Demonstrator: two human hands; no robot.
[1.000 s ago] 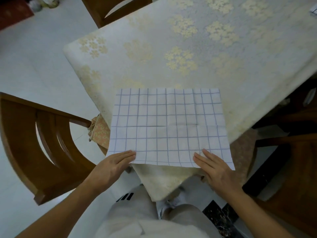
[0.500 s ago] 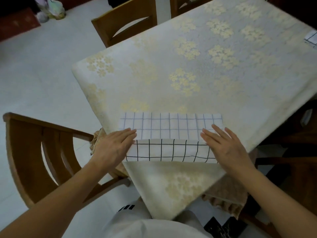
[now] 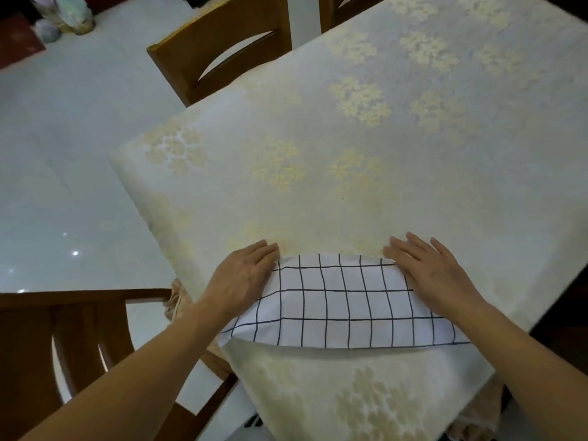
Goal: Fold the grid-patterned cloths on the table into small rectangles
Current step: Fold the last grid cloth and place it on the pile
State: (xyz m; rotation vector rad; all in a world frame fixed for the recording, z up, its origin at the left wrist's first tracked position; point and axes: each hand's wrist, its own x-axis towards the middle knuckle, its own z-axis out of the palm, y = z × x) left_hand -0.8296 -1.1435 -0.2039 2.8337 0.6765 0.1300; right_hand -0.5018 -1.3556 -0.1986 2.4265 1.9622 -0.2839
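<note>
A white cloth with a dark grid [image 3: 340,300] lies folded in half at the near corner of the table [image 3: 318,148], its bold-lined side up and its fold along the near edge. My left hand [image 3: 245,272] lies flat on the cloth's far left corner, fingers straight. My right hand [image 3: 426,268] lies flat on the far right corner, fingers spread. Both press the doubled layers onto the flowered tablecloth. The cloth's lower layer is hidden.
A wooden chair [image 3: 63,338] stands close at the near left, and another chair back [image 3: 222,49] is pushed in at the table's far left side. Tiled floor [image 3: 63,154] stretches to the left. Bags [image 3: 66,14] sit on the floor at the top left.
Both hands carried the cloth's near edge away from me over the far half. The open square is now a doubled strip with both hands flat at its far edge.
</note>
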